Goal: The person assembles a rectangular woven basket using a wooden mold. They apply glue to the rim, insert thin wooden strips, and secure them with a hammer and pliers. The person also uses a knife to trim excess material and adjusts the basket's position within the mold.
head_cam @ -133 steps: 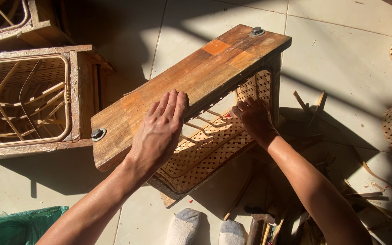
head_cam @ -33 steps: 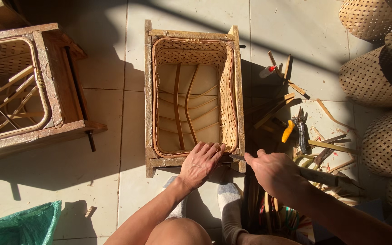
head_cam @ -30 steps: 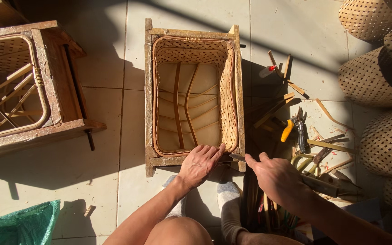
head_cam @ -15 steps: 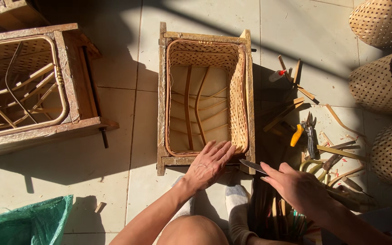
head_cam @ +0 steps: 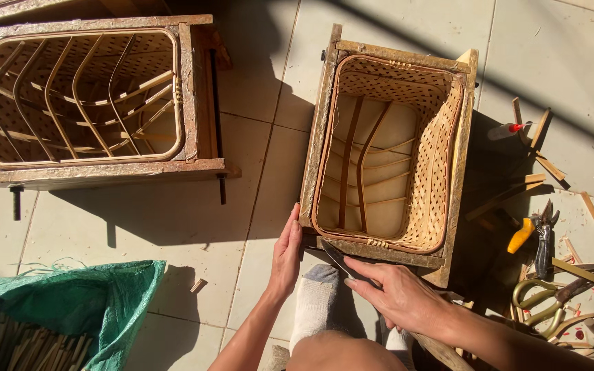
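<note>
1. At the bottom centre of the frame, a socked foot [head_cam: 317,302] rests on the tiled floor [head_cam: 256,158], between the person's two forearms.
2. The right hand [head_cam: 400,295], lower centre-right, is closed around a dark knife blade [head_cam: 342,261] whose tip points at the near edge of the wooden frame.
3. The left hand [head_cam: 287,254] lies flat and open, fingers together, pressed against the near left corner of the wooden frame [head_cam: 317,137]; it grips nothing.
4. That frame stands at centre right, open side up, with a woven rattan basket [head_cam: 434,158] fitted inside it. The wood looks stiff and fairly heavy; the weave looks light, springy and easily cracked, so the solid corner posts seem the safer hold.
5. To the right lie yellow-handled pliers [head_cam: 527,233], shears [head_cam: 541,295] and cut cane scraps [head_cam: 537,158].
6. In the lower left, a green sack [head_cam: 97,295] holds cane sticks.
7. In the upper left lies a second frame [head_cam: 194,96], with a basket skeleton inside.
</note>
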